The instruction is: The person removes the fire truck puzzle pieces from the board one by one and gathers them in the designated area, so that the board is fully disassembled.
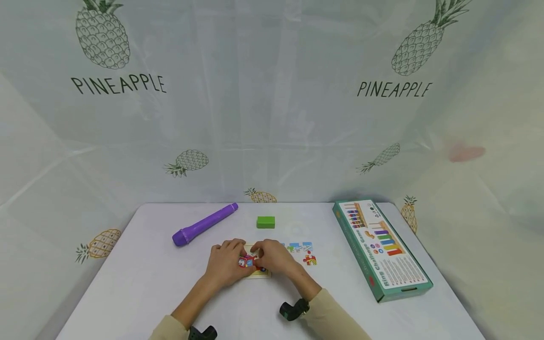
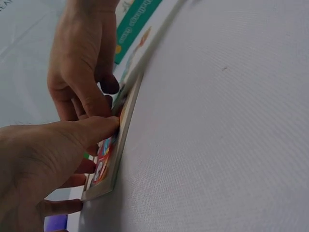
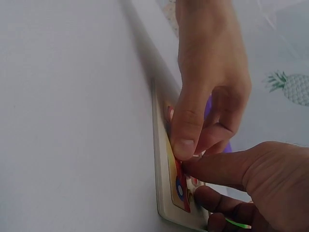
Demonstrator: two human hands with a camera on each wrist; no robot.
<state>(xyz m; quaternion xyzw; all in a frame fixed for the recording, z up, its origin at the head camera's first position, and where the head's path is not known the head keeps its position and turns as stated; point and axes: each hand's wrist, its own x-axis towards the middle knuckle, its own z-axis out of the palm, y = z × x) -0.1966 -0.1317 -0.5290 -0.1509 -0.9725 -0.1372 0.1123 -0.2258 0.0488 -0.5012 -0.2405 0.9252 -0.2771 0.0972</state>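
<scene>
A small wooden jigsaw puzzle (image 1: 258, 276) with a pale frame and a red vehicle picture lies on the table between both hands. My left hand (image 1: 226, 263) holds it from the left, its thumb (image 2: 99, 129) on the picture and its fingers along the far side. From the right my right hand (image 1: 274, 257) bends over the picture, thumb (image 3: 215, 169) pressing on the red part close to the left thumb. The hands partly cover the picture. Right of the frame lie loose puzzle pieces (image 1: 310, 259), some with blue sky and green, one red and yellow.
A green block (image 1: 266, 222) stands behind the puzzle. At the back left lies a purple tube (image 1: 204, 225) with a wider end. A green and white Ring Challenge Game box (image 1: 382, 250) lies along the right side of the white table (image 1: 140, 283). A pineapple-print sheet (image 1: 263, 118) hangs behind.
</scene>
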